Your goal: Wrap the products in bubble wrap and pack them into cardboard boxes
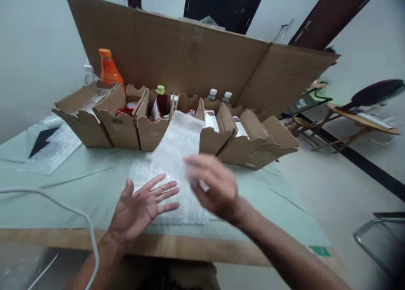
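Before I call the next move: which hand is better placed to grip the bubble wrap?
Likely the right hand: its curled fingers overlap the bubble wrap, though blur hides any contact. The left hand is open, palm showing, fingers spread.

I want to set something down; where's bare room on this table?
Bare pale green cloth shows right of the right hand, in front of the brown cardboard bins, and between the left hand and the far-left clear bubble wrap. Crowded: the bin row and central bubble wrap.
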A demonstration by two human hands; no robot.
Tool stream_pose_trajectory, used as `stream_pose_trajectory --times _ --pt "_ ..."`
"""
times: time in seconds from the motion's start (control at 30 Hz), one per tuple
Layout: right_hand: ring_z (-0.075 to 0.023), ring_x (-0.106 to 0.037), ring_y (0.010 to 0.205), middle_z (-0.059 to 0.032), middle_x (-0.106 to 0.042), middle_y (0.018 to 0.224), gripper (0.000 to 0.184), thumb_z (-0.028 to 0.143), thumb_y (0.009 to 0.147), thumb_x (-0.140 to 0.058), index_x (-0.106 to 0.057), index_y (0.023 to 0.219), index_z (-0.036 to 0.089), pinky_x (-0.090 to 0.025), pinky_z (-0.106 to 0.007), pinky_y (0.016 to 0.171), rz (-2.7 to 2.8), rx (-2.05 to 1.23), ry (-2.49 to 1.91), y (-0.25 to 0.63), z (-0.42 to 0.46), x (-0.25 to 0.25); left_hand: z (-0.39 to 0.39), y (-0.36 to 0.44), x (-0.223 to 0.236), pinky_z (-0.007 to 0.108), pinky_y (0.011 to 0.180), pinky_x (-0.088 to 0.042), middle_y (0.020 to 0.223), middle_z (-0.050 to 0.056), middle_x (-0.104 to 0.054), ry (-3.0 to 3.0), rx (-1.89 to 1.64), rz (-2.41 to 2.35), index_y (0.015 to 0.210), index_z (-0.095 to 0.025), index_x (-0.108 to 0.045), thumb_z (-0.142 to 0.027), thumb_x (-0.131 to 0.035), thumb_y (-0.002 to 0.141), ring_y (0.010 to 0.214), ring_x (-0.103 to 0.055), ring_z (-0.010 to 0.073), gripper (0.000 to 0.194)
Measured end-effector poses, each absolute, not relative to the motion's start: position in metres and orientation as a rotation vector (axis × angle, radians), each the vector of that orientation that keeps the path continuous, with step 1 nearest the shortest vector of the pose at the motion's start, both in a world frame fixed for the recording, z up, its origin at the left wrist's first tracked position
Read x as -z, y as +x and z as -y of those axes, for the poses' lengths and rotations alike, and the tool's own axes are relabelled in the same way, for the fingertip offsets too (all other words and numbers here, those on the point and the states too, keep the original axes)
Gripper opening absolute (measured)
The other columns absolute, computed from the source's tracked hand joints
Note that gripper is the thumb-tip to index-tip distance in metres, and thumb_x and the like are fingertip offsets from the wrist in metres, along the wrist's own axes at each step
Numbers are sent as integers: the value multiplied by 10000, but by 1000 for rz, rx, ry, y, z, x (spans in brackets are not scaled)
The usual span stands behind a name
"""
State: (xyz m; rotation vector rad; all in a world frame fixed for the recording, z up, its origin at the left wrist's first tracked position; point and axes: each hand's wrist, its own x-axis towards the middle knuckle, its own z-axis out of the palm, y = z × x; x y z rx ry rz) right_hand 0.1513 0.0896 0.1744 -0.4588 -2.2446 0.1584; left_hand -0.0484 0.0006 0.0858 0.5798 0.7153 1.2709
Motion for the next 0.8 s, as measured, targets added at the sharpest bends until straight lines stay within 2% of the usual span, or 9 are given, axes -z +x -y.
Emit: stream_pose_trajectory --times 0.1,0.17,0.23,0.37,0.5,0.53,0.6,0.67,0.8 --pt "-256 -701 1165 -130 -751 1235 234 93 900 -537 -681 1042 210 -636 -434 897 2385 -323 -218 165 -31 -110 11 -42 -85 567 921 -575 1228 202 -728 393 -1184 -837 1311 -155 -627 -894 -524 741 1169 -679 425 939" --pt "-263 -695 1180 -153 -753 1222 247 99 903 -547 -669 1102 180 -630 -419 906 2429 -461 -192 174 0 -84 20 -39 -80 496 854 -601 1150 160 -759 346 -1150 -1007 1295 -174 -626 -664 -746 728 1028 -738 369 759" --pt "-272 -695 1174 -143 -750 1222 277 196 923 -585 -651 1192 197 -620 -446 908 2414 -606 -261 187 18 -75 29 -39 -76 427 814 -605 1143 113 -770 325 -1154 -1102 1337 -222 -587 -412 -834 709 930 -760 298 701" --pt "-320 -616 1286 -134 -628 1422 542 403 897 -683 -555 1411 287 -567 -531 970 2166 -843 -728 210 7 -84 45 -39 -78 389 843 -580 1168 104 -771 454 -1106 -1047 1480 -274 -481 -360 -803 774 925 -759 259 780" --pt "-313 -588 1303 -162 -547 1497 934 461 749 -845 -403 1549 267 -543 -466 1001 1936 -1183 -1035 216 -27 -93 53 -26 -81 427 998 -518 1233 84 -742 787 -846 -971 1451 -267 -562 -419 -701 876 1098 -705 269 610" --pt "-288 -633 1220 -147 -605 1421 880 458 729 -858 -476 1494 253 -554 -435 968 1891 -1274 -1052 216 -33 -93 55 -21 -81 433 1018 -507 1263 79 -727 866 -796 -939 1433 -268 -585 -425 -669 899 1126 -688 267 563" --pt "-219 -686 970 -90 -715 1149 533 440 759 -829 -677 1220 221 -571 -354 831 1806 -1449 -1080 218 -39 -93 59 -16 -80 438 1019 -505 1268 79 -717 957 -709 -881 1422 -262 -601 -402 -641 909 1126 -676 263 533" --pt "-154 -630 733 -28 -699 865 250 416 807 -779 -722 925 203 -526 -282 668 1705 -1522 -1115 224 -40 -95 63 -19 -79 430 984 -522 1186 78 -740 990 -626 -866 1388 -245 -631 -354 -659 882 1067 -687 259 519" --pt "-113 -524 605 17 -621 729 198 376 791 -781 -690 838 207 -444 -245 557 1479 -1347 -1212 235 -43 -104 64 -50 -83 400 894 -547 1003 70 -769 1058 -578 -1105 1113 -233 -774 -356 -679 839 951 -702 258 315"
